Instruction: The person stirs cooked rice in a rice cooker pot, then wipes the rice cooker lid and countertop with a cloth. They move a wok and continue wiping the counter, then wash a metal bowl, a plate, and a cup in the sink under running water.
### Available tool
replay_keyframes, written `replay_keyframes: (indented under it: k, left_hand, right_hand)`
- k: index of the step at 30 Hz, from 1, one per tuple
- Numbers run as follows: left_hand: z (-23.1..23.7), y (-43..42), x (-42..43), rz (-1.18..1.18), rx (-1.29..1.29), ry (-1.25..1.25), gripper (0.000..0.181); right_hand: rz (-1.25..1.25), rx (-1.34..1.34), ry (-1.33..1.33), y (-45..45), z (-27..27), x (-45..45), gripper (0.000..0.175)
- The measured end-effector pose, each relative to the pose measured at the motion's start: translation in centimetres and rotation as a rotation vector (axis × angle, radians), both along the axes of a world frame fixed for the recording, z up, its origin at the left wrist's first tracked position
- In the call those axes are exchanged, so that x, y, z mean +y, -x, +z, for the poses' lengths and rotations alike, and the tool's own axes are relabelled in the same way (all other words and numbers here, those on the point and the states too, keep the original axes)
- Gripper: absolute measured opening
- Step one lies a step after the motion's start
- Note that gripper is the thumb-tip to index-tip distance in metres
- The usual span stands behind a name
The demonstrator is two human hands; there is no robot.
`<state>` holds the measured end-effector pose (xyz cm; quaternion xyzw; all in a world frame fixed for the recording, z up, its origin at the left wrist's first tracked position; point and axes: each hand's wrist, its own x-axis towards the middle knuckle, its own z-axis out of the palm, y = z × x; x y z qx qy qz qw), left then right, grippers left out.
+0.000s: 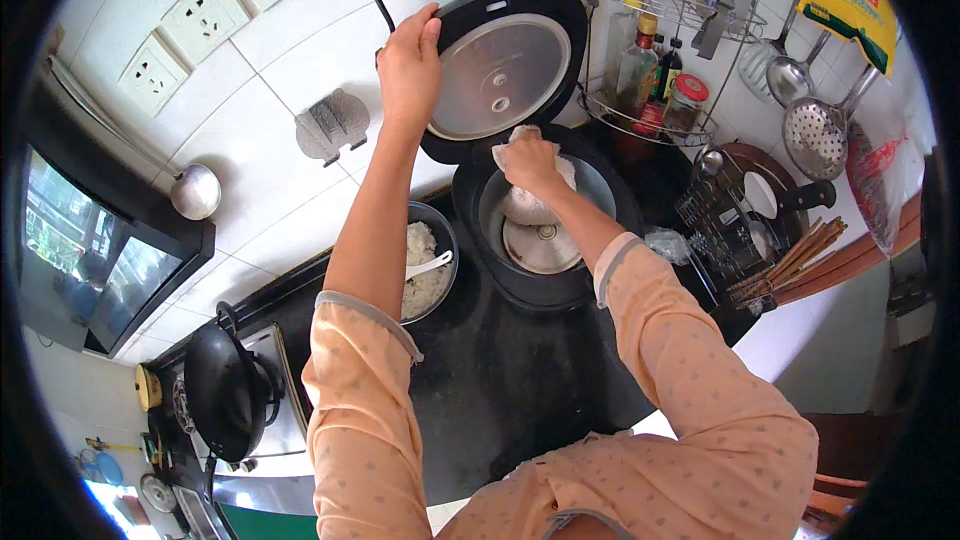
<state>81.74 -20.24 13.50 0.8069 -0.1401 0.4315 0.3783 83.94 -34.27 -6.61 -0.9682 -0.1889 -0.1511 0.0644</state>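
A black rice cooker (529, 298) stands on the counter with its lid (501, 75) raised. My left hand (411, 64) grips the lid's left edge, thumb towards the metal inner plate. Bunched in my right hand (531, 163) is a whitish cloth (529, 208), which lies against the inner wall at the back of the cooker's well. The inner pot is out, and the round heating plate (541, 246) shows at the bottom, with a brownish mark at its left edge. Left of the cooker, partly behind my left forearm, sits a dark pot of cooked rice (424, 289) with a white rice paddle (431, 265) in it.
Behind on the right, a wire corner rack (652, 120) holds bottles and a red-lidded jar (686, 99). Chopsticks (791, 262) and a knife with a black handle (806, 196) stand at the right. A black wok (221, 390) is on the stove at left. Ladles hang on the walls.
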Motion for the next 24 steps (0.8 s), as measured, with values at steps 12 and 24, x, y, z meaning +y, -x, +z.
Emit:
replay_keyframes:
  k: [12, 24]
  left_hand:
    - [0.3, 0.8, 0.2, -0.04, 0.043, 0.028, 0.027]
    - [1.3, 0.4, 2.2, -0.479, 0.363, 0.498, 0.075]
  right_hand:
    - [0.358, 0.104, -0.256, 4.5, 0.9, 6.2, 0.016]
    - [0.155, -0.75, -0.986, 1.9, 17.0, 5.1, 0.061]
